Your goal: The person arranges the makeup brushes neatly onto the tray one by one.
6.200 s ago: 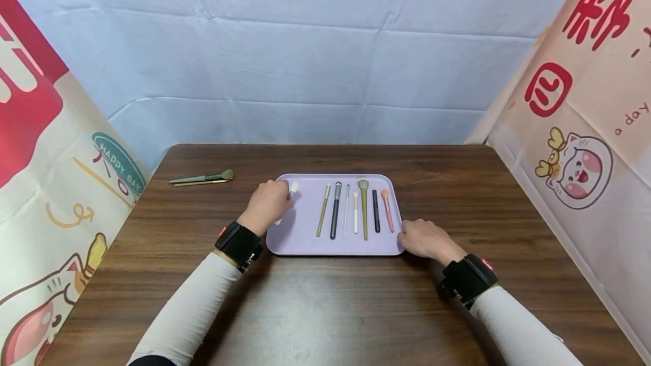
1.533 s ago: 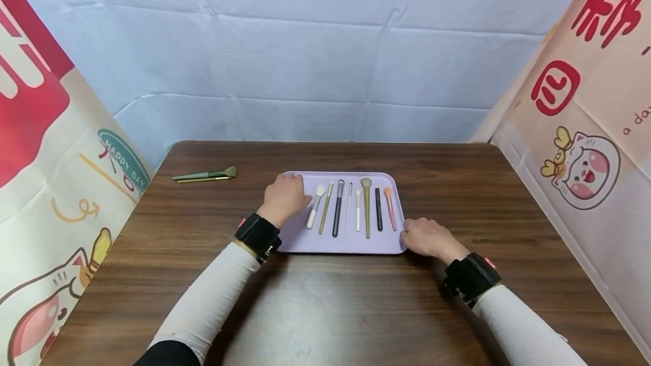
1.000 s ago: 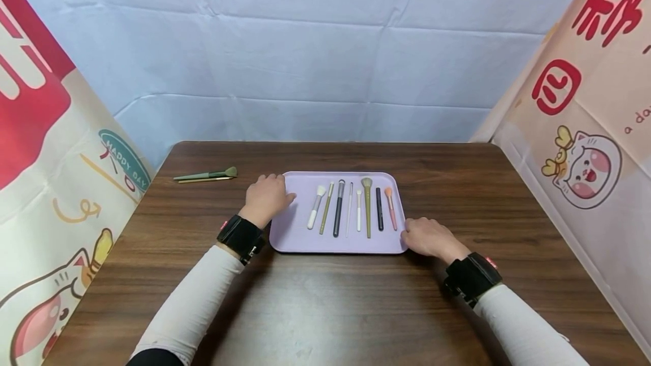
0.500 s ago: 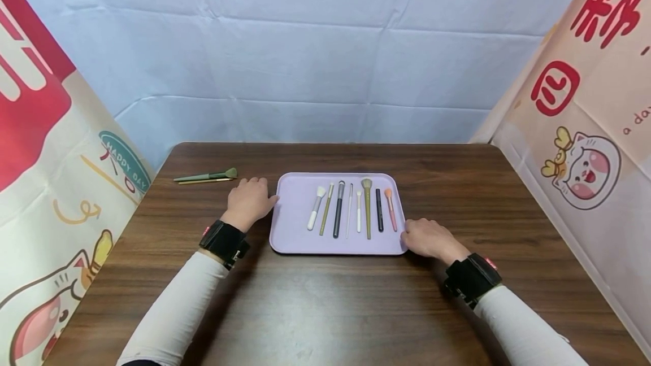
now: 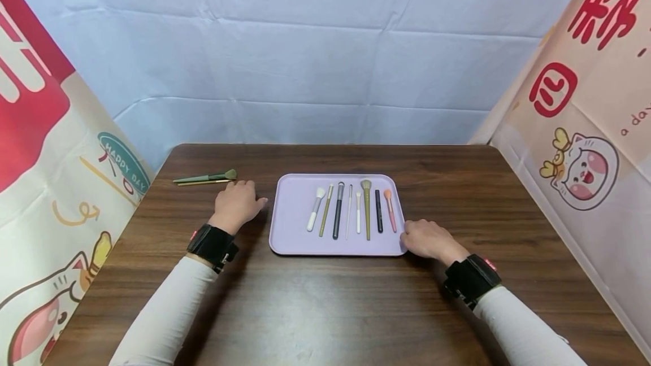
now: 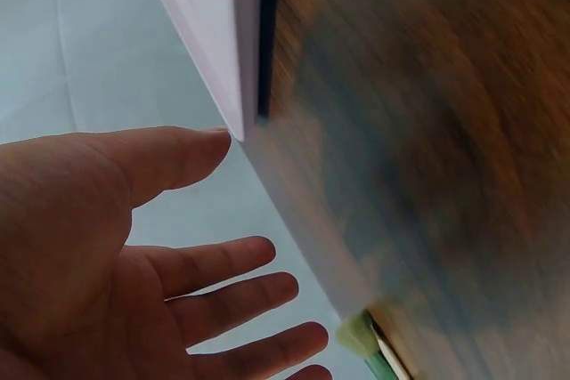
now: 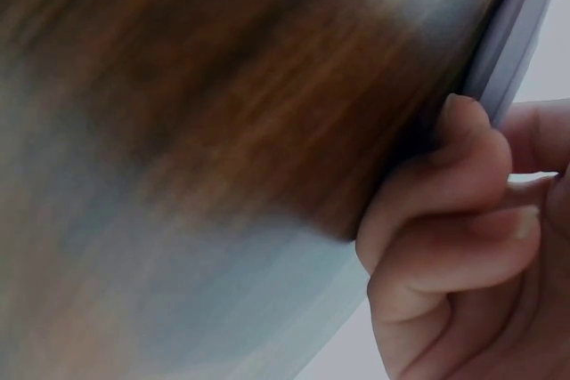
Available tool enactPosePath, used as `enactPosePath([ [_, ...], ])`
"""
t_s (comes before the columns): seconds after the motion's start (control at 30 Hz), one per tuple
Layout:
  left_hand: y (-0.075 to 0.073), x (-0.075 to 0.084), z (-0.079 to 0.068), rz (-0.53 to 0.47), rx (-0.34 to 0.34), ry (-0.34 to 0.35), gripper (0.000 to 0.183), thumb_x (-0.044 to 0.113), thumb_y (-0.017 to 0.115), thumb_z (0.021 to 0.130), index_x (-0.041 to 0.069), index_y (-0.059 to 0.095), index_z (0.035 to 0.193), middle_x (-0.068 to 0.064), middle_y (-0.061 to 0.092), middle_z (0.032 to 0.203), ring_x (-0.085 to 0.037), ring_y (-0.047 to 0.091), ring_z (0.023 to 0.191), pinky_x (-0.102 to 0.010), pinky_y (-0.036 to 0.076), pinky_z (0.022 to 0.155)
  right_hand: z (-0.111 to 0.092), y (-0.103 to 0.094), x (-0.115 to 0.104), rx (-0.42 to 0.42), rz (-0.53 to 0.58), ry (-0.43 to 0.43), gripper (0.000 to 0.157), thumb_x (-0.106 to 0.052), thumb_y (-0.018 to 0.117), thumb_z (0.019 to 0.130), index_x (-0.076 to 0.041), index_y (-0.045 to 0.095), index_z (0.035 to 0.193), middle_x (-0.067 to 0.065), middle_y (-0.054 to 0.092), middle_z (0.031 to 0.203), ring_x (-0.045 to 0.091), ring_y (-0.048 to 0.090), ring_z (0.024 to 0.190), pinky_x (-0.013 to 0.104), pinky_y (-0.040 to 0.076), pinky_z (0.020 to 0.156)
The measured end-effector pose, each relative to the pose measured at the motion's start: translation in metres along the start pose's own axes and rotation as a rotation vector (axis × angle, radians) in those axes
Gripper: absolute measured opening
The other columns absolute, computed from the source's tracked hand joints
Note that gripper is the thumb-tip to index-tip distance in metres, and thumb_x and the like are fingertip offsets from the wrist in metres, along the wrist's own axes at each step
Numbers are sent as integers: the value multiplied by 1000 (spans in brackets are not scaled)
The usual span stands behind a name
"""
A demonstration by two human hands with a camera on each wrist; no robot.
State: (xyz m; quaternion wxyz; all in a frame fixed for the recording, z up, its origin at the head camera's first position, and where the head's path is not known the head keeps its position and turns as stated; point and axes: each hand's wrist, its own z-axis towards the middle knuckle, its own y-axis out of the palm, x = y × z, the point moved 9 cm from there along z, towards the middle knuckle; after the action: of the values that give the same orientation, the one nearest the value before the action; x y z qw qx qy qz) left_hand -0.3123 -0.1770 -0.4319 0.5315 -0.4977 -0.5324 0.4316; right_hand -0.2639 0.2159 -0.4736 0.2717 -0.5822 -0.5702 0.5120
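Note:
My left hand (image 5: pixel 237 205) is over the table left of the tray, fingers extended and nothing in it. In the left wrist view its thumb (image 6: pixel 183 153) overlaps the tray's corner. Just beyond its fingertips lie a green makeup brush (image 5: pixel 207 177) and a thinner brush (image 5: pixel 195 183) with a light handle. My right hand (image 5: pixel 429 239) grips the right edge of the lilac tray (image 5: pixel 290 244), its fingers (image 7: pixel 445 175) curled at the rim. Several makeup brushes lie side by side on the tray, from a white-tipped one (image 5: pixel 315 210) to a pink one (image 5: pixel 390 212).
The dark wooden table (image 5: pixel 315 309) extends around the tray. A pale blue cloth (image 5: pixel 305 61) hangs behind it. Printed cloths stand along the left (image 5: pixel 76 185) and right (image 5: pixel 569 146) sides.
Earlier my left hand held the white-tipped brush at the tray's left; that brush now lies beside the others. The left hand has moved left off the tray. My right hand stays at the tray's edge.

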Motion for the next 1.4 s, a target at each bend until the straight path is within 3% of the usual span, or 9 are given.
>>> enactPosePath([
  [0.33,0,-15,-3,-12,-6,-36,60,39,64,98,-8,55,134,-29,59,131,-48,53,120,-63,48,94,1,0,0,4,-14,-6,23,-19,52,96,0,65,98,6,56,77,22,53,67,34,39,58],
  [0.93,3,-46,-11,-28,-52,-76,65,38,60,101,-10,47,143,-33,49,141,-53,43,129,-66,43,98,-1,0,-1,-4,-4,7,25,-18,53,95,2,66,102,7,57,77,22,53,67,34,39,58],
  [1.4,7,-68,-9,-53,-59,-84,66,37,59,102,-12,44,143,-37,44,142,-57,39,131,-68,41,98,0,1,0,-8,6,9,23,-19,53,96,0,65,99,6,56,75,21,53,65,33,38,56],
])
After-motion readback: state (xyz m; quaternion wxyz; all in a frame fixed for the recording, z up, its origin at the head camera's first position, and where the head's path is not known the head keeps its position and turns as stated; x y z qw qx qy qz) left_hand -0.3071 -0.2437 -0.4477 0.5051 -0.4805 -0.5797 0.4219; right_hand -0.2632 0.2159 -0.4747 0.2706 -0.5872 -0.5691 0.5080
